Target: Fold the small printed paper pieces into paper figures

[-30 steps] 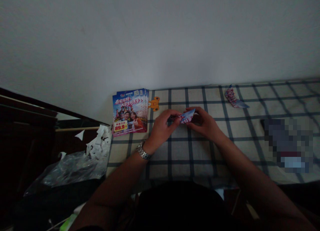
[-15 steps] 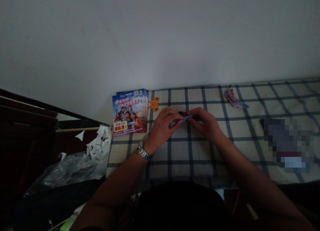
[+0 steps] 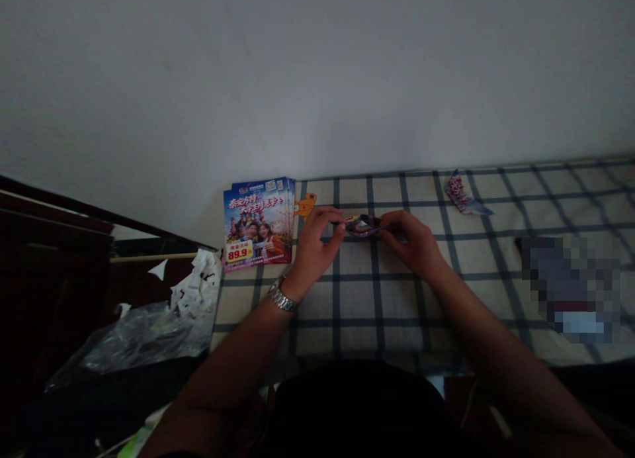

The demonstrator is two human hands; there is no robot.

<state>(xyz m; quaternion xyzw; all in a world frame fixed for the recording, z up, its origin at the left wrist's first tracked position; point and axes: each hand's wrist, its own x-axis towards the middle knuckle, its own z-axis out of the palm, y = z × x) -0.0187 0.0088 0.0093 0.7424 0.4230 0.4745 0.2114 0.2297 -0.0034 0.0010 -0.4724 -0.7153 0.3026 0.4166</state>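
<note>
Between both hands is a small folded flyer, its layers spread so that a gap shows in the middle. My left hand pinches its left end between thumb and fingers; a metal watch is on that wrist. At the opposite end, my right hand grips the paper with thumb and forefinger. Left of my left hand lies a stack of printed flyers, with an orange cartoon bear cutout beside it. Another folded flyer, blue and pink, rests at the back right.
A checked cloth covers the table, which meets a plain wall at the back. A blurred-out dark object lies at the right. Off the left edge are clear plastic wrapping and torn white paper.
The folded flyer was pinched nearly flat and now its layers are spread open. My left hand has shifted slightly left, and its fingers hold the paper's left end.
</note>
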